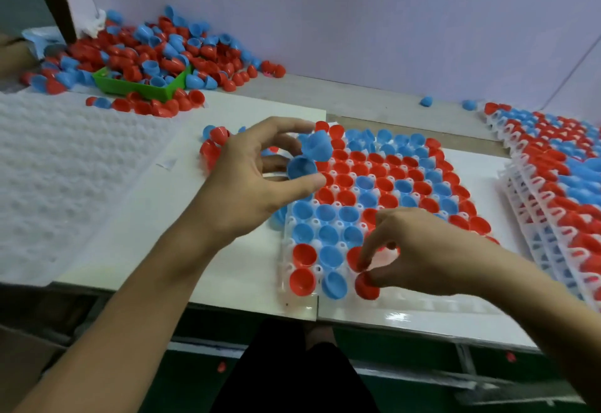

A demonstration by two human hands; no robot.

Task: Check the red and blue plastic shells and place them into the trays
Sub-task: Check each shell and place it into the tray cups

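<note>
The right hand [419, 250] is pinching a red shell [367, 285] in its fingers [366, 261], right over the near edge of the white tray [286, 277], beside a blue one; the left hand [257, 178] is holding blue shells [302, 167] farther back

At centre frame, a person's left hand [257, 178] holds two blue plastic half-shells [309, 155] above a white plastic tray [300, 307] nearly filled with red and blue shells. At lower right, the right hand [419, 250] pinches a red plastic shell [367, 285] at the tray's near row. A loose heap of shells [153, 51] fills the upper left around a green plastic bin [130, 87]; filled trays [553, 191] stack at right.
</note>
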